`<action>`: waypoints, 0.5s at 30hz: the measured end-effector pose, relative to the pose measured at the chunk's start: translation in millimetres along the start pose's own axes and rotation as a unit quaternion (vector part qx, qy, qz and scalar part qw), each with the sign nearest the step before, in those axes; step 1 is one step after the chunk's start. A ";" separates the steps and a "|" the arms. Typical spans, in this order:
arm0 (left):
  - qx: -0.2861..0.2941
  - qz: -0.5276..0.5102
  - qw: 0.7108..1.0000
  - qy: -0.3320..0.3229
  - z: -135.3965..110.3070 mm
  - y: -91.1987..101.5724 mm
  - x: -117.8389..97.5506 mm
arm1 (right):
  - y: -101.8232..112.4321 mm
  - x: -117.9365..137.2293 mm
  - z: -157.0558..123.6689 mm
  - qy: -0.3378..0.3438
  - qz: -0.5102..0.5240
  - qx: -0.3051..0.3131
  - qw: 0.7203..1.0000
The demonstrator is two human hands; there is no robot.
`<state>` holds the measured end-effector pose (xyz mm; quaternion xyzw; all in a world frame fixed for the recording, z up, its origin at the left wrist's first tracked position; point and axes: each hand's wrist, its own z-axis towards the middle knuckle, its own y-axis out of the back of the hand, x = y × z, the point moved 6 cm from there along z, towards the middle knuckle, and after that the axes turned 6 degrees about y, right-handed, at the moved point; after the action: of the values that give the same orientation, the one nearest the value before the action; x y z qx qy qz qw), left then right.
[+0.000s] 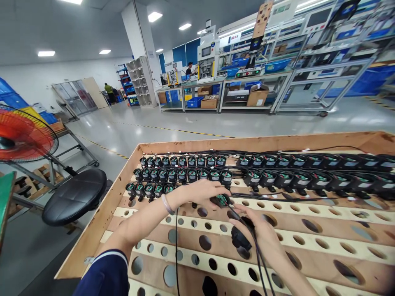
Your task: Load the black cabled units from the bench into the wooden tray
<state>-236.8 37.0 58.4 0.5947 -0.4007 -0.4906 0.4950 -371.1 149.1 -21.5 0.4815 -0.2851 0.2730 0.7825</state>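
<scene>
My left hand (204, 192), with a band at the wrist, is closed over a round black housing (221, 200) that has a green circuit board inside. Just to its right, my right hand (261, 228) is closed around black cables (259, 257) that run down toward the bottom edge. A second black housing (240, 238) is against the right hand's fingers; whether it is gripped or hanging, I cannot tell. Beyond both hands, similar housings (253, 177) stand in rows, open tops up, with circuit boards and red wires showing.
The wooden tray (197, 144) has raised walls and slats with round holes (205, 242). A loose black cable (177, 255) hangs across the slats at left. A black stool (75, 195) and a fan (24, 133) stand left. Workbenches (256, 109) and a seated person (189, 70) are farther back.
</scene>
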 end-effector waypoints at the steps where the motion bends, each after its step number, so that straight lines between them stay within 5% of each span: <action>1: 0.008 0.003 1.000 0.000 1.5 -1.1 8.2 | -2.1 -5.0 -1.6 0.007 -0.007 0.007 1.000; 6: 0.059 -0.027 0.998 -0.016 8.4 -11.2 31.4 | -6.2 -18.5 -15.7 0.016 -0.017 0.035 0.999; 15: 0.066 -0.080 0.995 -0.006 9.8 -14.6 35.4 | 0.4 -25.2 -18.5 -0.044 -0.027 0.075 0.996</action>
<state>-239.5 3.8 37.2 0.6534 -0.3865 -0.5050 0.4107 -385.3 162.2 -45.9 0.5578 -0.2848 0.2510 0.7381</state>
